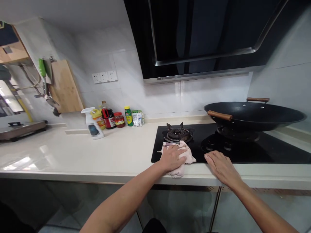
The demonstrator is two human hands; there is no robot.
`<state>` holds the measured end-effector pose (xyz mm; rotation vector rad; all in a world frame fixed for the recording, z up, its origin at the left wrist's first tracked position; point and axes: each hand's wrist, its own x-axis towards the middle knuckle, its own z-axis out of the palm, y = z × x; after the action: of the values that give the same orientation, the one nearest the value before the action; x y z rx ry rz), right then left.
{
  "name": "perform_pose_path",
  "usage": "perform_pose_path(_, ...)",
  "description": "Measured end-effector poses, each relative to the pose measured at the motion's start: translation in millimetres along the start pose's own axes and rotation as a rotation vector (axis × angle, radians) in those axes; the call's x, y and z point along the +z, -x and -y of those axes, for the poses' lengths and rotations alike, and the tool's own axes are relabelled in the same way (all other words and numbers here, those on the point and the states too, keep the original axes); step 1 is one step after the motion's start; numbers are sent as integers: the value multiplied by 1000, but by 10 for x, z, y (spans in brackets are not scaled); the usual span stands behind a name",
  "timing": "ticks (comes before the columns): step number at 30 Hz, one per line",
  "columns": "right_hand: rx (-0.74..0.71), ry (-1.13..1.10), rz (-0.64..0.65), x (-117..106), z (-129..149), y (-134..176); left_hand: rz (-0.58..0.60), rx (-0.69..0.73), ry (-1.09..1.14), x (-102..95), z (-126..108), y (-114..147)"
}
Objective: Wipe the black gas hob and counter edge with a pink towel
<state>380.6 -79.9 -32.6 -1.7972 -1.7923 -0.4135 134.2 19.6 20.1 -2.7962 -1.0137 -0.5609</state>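
Note:
My left hand (172, 157) presses down on a pale pink cloth (190, 157) at the front left of the black gas stove (243, 156). Folds of the cloth bunch around the fingers, and one end hangs over onto the white counter edge. Just behind the fingers stands the left burner (178, 134) with its pan support. My right hand (222, 166) rests at the stove's front edge with its fingers stretched out and holds nothing. A large black wok (255, 113) with wooden handles sits on the right burner.
A white spray bottle (93, 124), a dark sauce bottle (108, 116), a red-lidded jar (119, 120) and a green bottle (128, 117) stand along the wall on the counter (126, 149). The range hood (206, 38) hangs low above. A cutting board (65, 87) hangs left.

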Motion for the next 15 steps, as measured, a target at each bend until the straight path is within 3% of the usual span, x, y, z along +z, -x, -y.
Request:
perform_pose_path(8, 31, -51, 21, 20, -8, 11, -11, -181, -73, -168, 761, 400)
perform_pose_path(15, 22, -13, 19, 70, -30, 8, -8, -361, -201, -417, 1437, 1072)
